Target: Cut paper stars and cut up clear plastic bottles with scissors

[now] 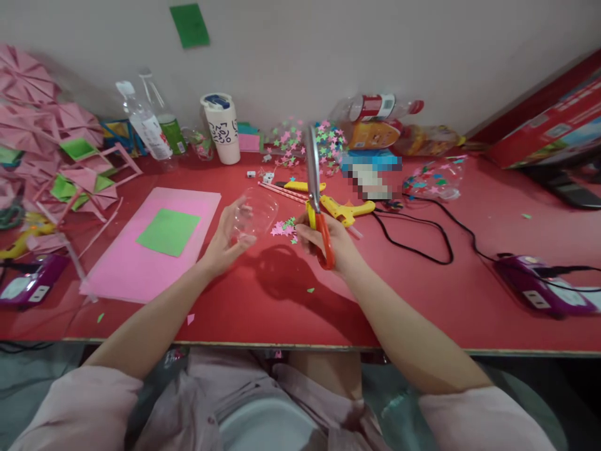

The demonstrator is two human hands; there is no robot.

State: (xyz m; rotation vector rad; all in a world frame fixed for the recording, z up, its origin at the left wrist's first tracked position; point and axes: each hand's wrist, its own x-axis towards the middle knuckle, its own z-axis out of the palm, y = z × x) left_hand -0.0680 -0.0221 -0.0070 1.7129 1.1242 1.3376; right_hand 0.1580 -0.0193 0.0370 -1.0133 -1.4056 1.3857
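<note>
My left hand (231,241) is closed around a clear plastic piece (261,213), rounded like the cut end of a bottle, held just above the red table. In my right hand (331,241) is a pair of scissors (313,169) with red and yellow handles, the blades pointing up and looking shut. Small pink and green paper stars (283,229) lie in a pile between my hands. Behind my right hand rests a yellow glue gun (350,211). Beyond it are a yellow utility knife (303,186) and pink striped sticks (282,190).
Pink paper (117,250) with a green sheet (169,232) lies left. A white tumbler (223,131) and water bottle (145,125) stand along the wall. Pink folded-paper shapes (28,119) crowd the far left. A black cord (422,258) and purple power strip (539,285) are at right.
</note>
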